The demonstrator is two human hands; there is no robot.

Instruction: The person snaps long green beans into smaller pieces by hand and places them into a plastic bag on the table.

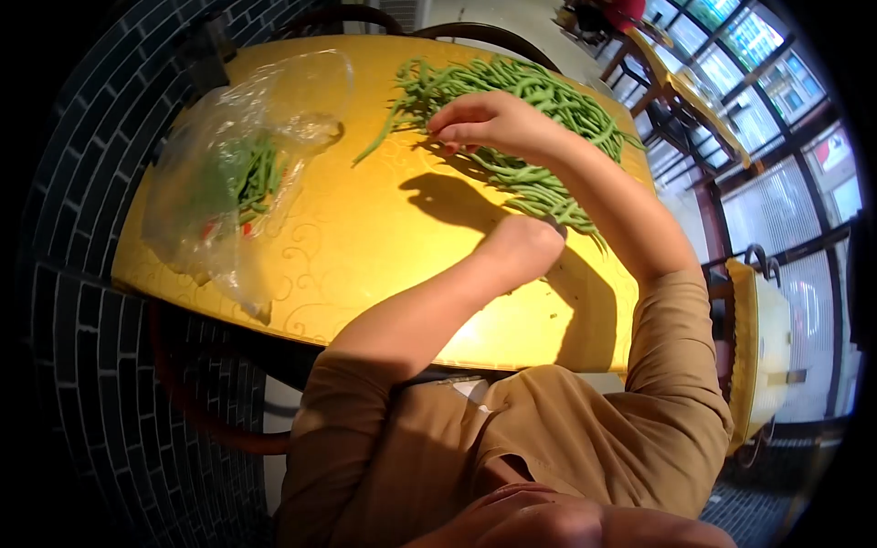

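Long green beans (539, 91) lie in a wide heap on the yellow tabletop (365, 247). Over the heap's left edge is my right hand (489, 123), its fingers loosely curved and apart, with no bean visibly held. My left hand (525, 248) is closed by the heap's near edge; a small dark thing shows at its far side, too hidden to name. A clear plastic bag (192, 183) at the table's left holds shorter green bean pieces (259, 178).
Dark chairs (484, 35) stand behind the far edge. A dark brick wall (82, 219) runs along the left. Small dark bits lie on the tabletop near my left hand. Another table (699, 105) and a person in red (626, 11) are at the far right.
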